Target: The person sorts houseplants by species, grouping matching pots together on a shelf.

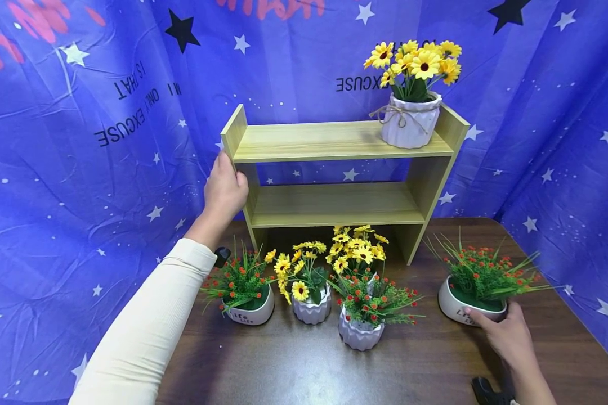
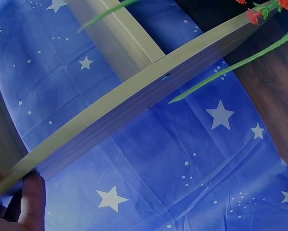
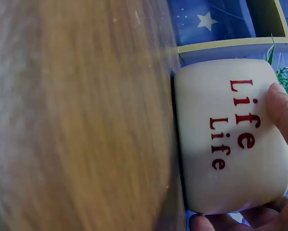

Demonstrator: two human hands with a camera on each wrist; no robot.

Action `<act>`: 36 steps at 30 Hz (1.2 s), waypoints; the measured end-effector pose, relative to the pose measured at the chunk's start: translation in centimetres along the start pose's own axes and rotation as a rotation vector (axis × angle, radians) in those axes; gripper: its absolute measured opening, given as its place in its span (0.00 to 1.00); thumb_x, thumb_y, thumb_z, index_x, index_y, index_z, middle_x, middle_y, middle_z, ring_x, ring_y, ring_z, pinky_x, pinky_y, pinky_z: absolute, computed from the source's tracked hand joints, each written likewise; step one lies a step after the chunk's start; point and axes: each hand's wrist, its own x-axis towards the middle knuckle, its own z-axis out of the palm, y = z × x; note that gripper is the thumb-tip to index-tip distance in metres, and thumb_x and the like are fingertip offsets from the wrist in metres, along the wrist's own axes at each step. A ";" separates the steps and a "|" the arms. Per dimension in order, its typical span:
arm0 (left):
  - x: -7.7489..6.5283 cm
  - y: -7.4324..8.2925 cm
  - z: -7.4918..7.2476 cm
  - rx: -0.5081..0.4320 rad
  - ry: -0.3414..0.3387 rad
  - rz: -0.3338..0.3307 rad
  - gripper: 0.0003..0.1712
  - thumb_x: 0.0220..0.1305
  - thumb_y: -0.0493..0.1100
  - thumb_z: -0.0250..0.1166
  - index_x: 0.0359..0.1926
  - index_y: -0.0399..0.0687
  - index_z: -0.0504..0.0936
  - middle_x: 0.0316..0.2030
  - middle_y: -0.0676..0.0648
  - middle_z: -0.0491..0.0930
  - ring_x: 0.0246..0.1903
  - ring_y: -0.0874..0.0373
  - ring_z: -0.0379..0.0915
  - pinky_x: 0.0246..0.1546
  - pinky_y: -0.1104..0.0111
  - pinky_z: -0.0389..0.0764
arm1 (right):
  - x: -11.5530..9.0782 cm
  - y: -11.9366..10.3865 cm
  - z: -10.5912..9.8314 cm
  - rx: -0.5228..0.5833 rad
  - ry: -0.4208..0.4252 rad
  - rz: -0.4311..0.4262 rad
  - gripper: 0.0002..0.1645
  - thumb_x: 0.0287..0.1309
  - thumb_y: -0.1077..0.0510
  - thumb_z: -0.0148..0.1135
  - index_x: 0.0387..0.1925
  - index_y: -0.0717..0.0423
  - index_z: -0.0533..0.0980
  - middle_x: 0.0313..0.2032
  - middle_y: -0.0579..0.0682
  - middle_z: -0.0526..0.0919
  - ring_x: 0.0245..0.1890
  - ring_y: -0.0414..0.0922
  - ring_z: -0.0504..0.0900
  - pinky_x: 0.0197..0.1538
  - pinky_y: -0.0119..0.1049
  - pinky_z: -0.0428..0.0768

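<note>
My left hand (image 1: 225, 188) grips the left side panel of a light wooden two-tier shelf (image 1: 304, 142); in the left wrist view its thumb and fingers (image 2: 32, 202) lie on either side of the panel's edge. At the right of the table, my right hand (image 1: 509, 340) holds a white oval flowerpot (image 1: 453, 301) with red flowers and long grass blades. The right wrist view shows red "Life" lettering on that flowerpot, the thumb (image 3: 283, 113) on its front near the rim, and other fingers under its side. It stands upright, right at the tabletop.
A pot of yellow flowers (image 1: 410, 121) stands on the shelf's top right. Before the shelf are another oval pot (image 1: 253, 312), a ribbed pot with yellow flowers (image 1: 311, 306), a ribbed pot with red flowers (image 1: 361, 333) and more yellow flowers (image 1: 357, 247). A blue star-patterned curtain (image 1: 106, 185) hangs behind.
</note>
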 end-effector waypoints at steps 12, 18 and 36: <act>0.0 0.0 0.0 -0.003 0.007 0.003 0.27 0.64 0.36 0.53 0.64 0.34 0.64 0.56 0.32 0.73 0.53 0.29 0.73 0.50 0.40 0.71 | -0.2 -0.6 0.0 -0.007 0.044 0.030 0.58 0.59 0.46 0.69 0.74 0.71 0.48 0.63 0.79 0.64 0.65 0.72 0.61 0.65 0.63 0.58; 0.0 0.0 0.1 0.003 0.012 0.011 0.27 0.65 0.36 0.53 0.64 0.33 0.64 0.55 0.32 0.73 0.53 0.29 0.73 0.50 0.40 0.71 | -0.6 -2.3 -0.5 0.016 0.046 0.003 0.57 0.59 0.46 0.69 0.75 0.67 0.49 0.66 0.75 0.63 0.66 0.66 0.65 0.66 0.39 0.66; -0.1 0.2 -0.1 0.007 -0.014 0.001 0.30 0.66 0.36 0.52 0.68 0.33 0.61 0.58 0.31 0.71 0.55 0.29 0.71 0.52 0.40 0.70 | -0.9 -10.2 -1.5 0.102 0.085 -0.372 0.49 0.53 0.58 0.76 0.72 0.58 0.61 0.60 0.68 0.73 0.49 0.21 0.70 0.42 0.14 0.73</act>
